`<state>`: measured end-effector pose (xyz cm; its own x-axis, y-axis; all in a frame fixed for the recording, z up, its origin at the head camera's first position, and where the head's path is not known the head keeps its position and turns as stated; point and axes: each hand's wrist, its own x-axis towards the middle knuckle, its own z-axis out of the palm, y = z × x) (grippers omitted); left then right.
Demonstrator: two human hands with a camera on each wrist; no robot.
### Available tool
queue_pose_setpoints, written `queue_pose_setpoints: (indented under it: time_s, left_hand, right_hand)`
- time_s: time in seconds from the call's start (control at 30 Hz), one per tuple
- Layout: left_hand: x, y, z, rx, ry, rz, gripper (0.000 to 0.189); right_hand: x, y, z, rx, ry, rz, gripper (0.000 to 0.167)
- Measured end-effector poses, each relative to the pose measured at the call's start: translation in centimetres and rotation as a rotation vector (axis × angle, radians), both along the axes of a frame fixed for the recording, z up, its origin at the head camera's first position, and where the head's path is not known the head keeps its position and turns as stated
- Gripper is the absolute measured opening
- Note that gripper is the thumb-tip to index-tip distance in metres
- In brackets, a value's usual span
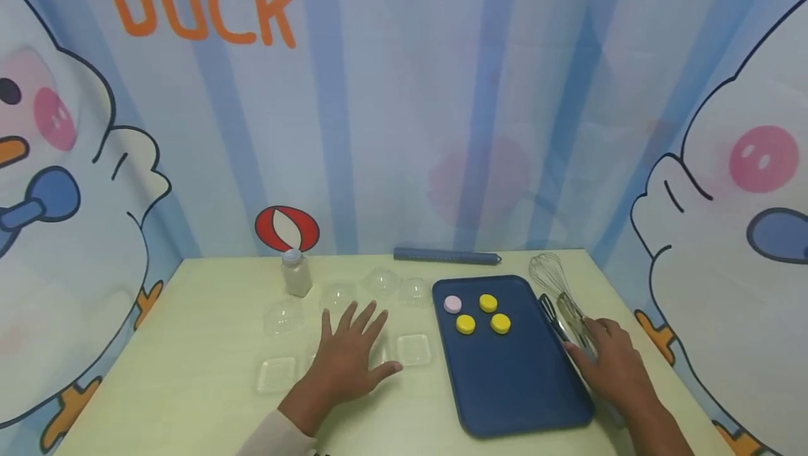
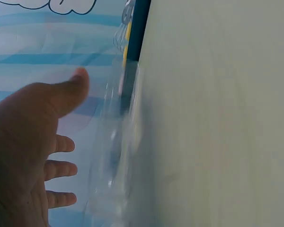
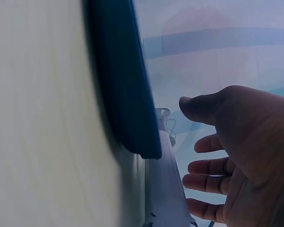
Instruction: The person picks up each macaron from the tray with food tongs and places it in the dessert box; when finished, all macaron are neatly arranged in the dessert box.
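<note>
My left hand (image 1: pixel 346 365) spreads its fingers over several clear plastic pieces, holding nothing. Behind it stand domed clear covers (image 1: pixel 381 280); square clear bases, one at the left (image 1: pixel 276 374) and one at the right (image 1: pixel 413 349), flank it. Whatever lies under the palm is partly hidden. My right hand (image 1: pixel 614 366) hovers, fingers loosely bent, by the utensils right of the tray, gripping nothing in the right wrist view. Among these utensils are a wire whisk (image 1: pixel 548 270) and a smaller, dark-looped one (image 1: pixel 550 310); their handles are partly covered by the hand.
Between the hands lies a dark blue tray (image 1: pixel 517 379) bearing one pink round piece (image 1: pixel 452 304) and three yellow ones (image 1: pixel 488 303), like macarons. A blue rod (image 1: pixel 447 255) lies at the table's back edge. A lidded pale jar (image 1: pixel 296 275) stands at back left, before a printed curtain.
</note>
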<state>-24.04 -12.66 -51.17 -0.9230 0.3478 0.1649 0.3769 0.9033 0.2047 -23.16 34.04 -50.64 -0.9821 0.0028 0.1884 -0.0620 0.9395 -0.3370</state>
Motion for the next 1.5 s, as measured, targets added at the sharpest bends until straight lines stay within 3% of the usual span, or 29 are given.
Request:
queue_pose_setpoints:
  time_s: [0.23,0.47,0.7,1.03,1.23,1.5]
  left_hand:
    - [-0.5,1.5,-0.8,0.043,0.028,-0.063,0.082]
    - [-0.7,1.9,-2.0,0.059,0.072,-0.101,0.077]
    - [-0.7,2.3,-1.9,0.047,0.157,-0.132,0.066]
    - [-0.8,2.6,-1.9,0.048,0.126,-0.13,0.056]
    - [-0.9,2.6,-2.0,0.048,0.127,-0.123,0.057]
    - [-0.9,2.7,-2.3,0.033,0.133,-0.126,0.058]
  right_hand:
    - [-0.1,-0.3,0.0,-0.001,0.01,-0.034,0.067]
    - [-0.3,0.2,-0.2,0.0,-0.065,-0.06,0.065]
    - [-0.5,0.4,-0.4,-0.015,-0.078,-0.039,0.057]
    - [-0.4,0.6,-0.4,-0.06,-0.156,-0.08,0.036]
    - [-0.4,0.7,-0.6,-0.049,-0.131,-0.076,0.03]
    - [-0.4,0.5,-0.5,-0.057,-0.073,-0.12,0.04]
